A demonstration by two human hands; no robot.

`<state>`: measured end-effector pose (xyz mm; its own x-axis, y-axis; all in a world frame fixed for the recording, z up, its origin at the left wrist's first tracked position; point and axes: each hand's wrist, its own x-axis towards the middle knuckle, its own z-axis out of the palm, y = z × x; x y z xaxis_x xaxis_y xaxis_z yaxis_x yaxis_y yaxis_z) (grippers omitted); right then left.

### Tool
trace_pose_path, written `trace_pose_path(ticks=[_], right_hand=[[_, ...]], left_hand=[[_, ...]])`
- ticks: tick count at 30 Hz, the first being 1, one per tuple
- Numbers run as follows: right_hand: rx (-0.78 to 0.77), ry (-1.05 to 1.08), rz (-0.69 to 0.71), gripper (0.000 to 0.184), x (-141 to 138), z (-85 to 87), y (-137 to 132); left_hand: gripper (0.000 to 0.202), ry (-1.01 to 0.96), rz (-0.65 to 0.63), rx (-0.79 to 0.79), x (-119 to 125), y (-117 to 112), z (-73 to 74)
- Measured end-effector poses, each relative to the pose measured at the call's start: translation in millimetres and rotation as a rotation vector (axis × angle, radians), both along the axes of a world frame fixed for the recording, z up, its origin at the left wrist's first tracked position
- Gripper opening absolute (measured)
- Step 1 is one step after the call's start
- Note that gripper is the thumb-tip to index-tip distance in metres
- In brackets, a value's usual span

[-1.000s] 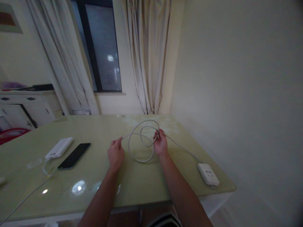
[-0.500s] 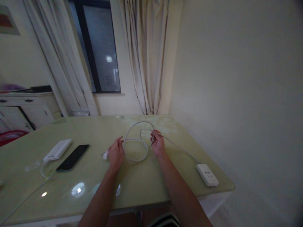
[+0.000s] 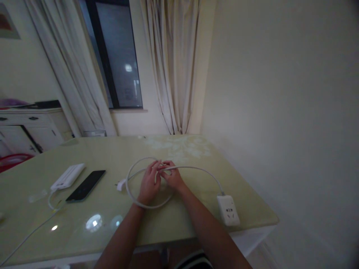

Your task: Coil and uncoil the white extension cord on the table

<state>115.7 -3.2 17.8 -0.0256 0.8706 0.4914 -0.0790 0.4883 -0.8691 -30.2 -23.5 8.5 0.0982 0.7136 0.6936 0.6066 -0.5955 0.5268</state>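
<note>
A white extension cord [image 3: 193,167] runs in a loop around my hands above the table. My left hand [image 3: 150,182] reaches through the loop, its fingers closed on the cord where it meets my other hand. My right hand [image 3: 172,177] pinches the cord close beside it, the fingertips of both hands touching or nearly so. To the left of my left hand lies the cord's white plug [image 3: 121,185], prongs pointing left. The cord's other end goes into a white socket block [image 3: 228,210] near the table's front right edge.
A black phone [image 3: 86,186] and a white power bank [image 3: 68,176] with a short cable lie on the left of the glossy green table [image 3: 112,153]. A thin white cable [image 3: 28,237] trails off the front left. A wall stands along the right side.
My hands have come together, the left moving right and the right moving left. The cord loop has shifted left and nearer, and the socket block has been pulled left and turned.
</note>
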Motion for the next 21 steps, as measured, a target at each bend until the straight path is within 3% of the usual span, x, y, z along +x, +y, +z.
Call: trace_pose_path(ticks=[3, 6, 10, 15, 18, 21], right_hand=[[-0.021, -0.065, 0.069, 0.011, -4.2, -6.7, 1.2], [-0.127, 0.038, 0.079, 0.027, -0.6, -8.2, 10.0], [-0.329, 0.322, 0.019, 0.041, 8.5, -3.7, 21.2], [-0.594, 0.79, 0.114, 0.038, 31.6, 3.9, 23.5], [-0.59, 0.948, -0.005, 0.03, 50.4, 5.0, 26.0], [-0.566, 0.923, -0.201, 0.025, 61.6, 3.2, 31.2]], left_hand=[[0.049, 0.095, 0.035, -0.072, -4.9, 2.4, -2.9], [0.04, 0.167, 0.052, -0.136, -10.9, 7.0, -5.0], [0.033, 0.207, 0.148, -0.138, -16.0, 11.3, -3.9], [0.038, 0.065, 0.418, -0.158, -32.2, 15.1, -3.0], [0.041, -0.017, 0.534, -0.201, -43.9, 17.1, -3.0], [0.051, -0.036, 0.576, -0.207, -47.9, 17.0, -1.3]])
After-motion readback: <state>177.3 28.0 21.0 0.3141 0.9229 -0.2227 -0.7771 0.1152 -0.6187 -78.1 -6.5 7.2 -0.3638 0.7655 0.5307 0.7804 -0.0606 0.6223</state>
